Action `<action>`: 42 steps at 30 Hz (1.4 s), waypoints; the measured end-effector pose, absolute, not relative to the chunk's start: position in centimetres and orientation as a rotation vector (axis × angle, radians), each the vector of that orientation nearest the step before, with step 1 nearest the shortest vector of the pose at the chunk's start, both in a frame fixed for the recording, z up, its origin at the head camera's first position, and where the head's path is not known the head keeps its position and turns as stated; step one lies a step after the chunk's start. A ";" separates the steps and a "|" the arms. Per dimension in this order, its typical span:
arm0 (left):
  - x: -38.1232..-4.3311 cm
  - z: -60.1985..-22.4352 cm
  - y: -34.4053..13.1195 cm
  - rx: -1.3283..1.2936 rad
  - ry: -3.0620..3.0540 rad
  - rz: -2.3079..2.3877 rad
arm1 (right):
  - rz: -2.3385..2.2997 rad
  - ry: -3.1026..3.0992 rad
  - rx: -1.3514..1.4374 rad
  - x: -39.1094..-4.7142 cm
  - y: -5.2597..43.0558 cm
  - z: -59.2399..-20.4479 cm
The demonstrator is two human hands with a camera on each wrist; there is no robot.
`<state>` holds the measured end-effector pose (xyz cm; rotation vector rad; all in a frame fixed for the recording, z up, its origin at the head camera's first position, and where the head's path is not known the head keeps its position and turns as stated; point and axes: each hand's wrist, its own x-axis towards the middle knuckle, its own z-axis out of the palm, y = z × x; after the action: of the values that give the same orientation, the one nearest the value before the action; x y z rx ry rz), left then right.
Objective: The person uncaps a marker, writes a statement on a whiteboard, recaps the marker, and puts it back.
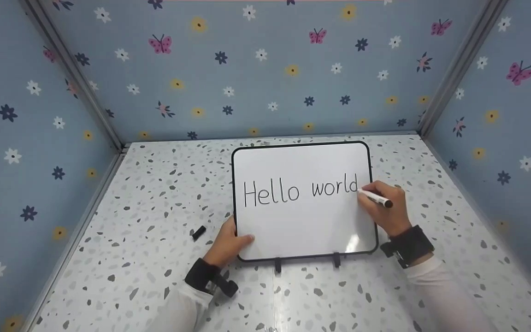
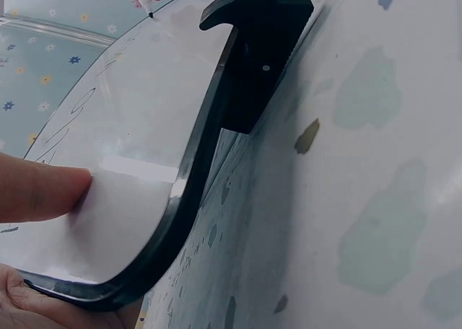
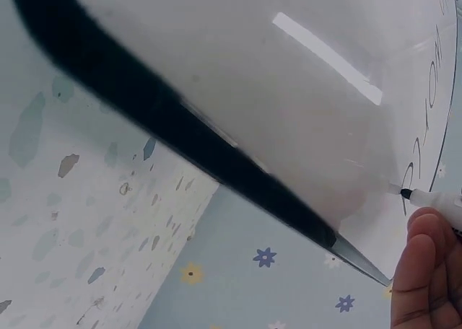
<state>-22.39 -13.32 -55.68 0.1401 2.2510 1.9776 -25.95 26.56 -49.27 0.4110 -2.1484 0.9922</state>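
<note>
A black-framed whiteboard [image 1: 302, 230] leans tilted on a stand, with "Hello world" handwritten across it in black. My right hand [image 1: 387, 205] pinches a white marker [image 1: 375, 198], its tip close by the final "d". In the right wrist view the black nib of the marker [image 3: 433, 203] is at or just off the board; contact cannot be told. At the board's lower left corner my left hand [image 1: 226, 242] grips the frame, thumb on the white face and fingers behind. The left wrist view shows that thumb [image 2: 43, 190] lying over the board's surface [image 2: 137, 221].
A black marker cap [image 1: 199, 233] lies on the speckled tabletop [image 1: 155, 184], left of the board. Two black stand feet [image 1: 278, 265] hold the board's lower edge. Blue flower-patterned panels [image 1: 265, 69] enclose the back and both sides.
</note>
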 end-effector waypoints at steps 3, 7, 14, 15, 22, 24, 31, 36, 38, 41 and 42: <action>-22.4 -55.7 -13.3 0.129 2.246 1.981 | 0.998 -2.142 0.413 -25.9 26.5 -49.4; -22.4 -55.8 -13.3 0.121 2.242 1.985 | 0.984 -2.130 0.423 -25.8 26.5 -49.4; -22.4 -55.7 -13.3 0.114 2.275 1.961 | 0.995 -2.126 0.428 -25.7 26.5 -49.4; -22.4 -55.6 -13.3 0.118 2.279 1.961 | 0.993 -2.129 0.427 -25.8 26.5 -49.3; -22.4 -55.6 -13.4 0.143 2.277 1.964 | 0.985 -2.149 0.422 -25.8 26.7 -49.4; -22.4 -55.6 -13.4 0.143 2.287 1.954 | 1.004 -2.145 0.409 -25.8 26.7 -49.2; -22.4 -55.6 -13.4 0.125 2.322 1.909 | 1.020 -2.110 0.360 -26.1 27.1 -48.7; -22.4 -55.5 -13.4 0.110 2.326 1.899 | 0.999 -2.116 0.327 -26.7 27.3 -48.2; -22.4 -55.6 -13.4 0.112 2.317 1.911 | 1.001 -2.123 0.319 -26.9 27.3 -48.1; -22.5 -55.6 -13.4 0.114 2.309 1.923 | 0.995 -2.129 0.317 -27.1 27.3 -47.9; -22.5 -55.6 -13.4 0.115 2.308 1.926 | 0.991 -2.129 0.318 -27.2 27.3 -47.9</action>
<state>-22.46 -13.39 -55.56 0.1147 2.3084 1.9256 -27.22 27.34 -47.91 0.3183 -2.1293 0.9915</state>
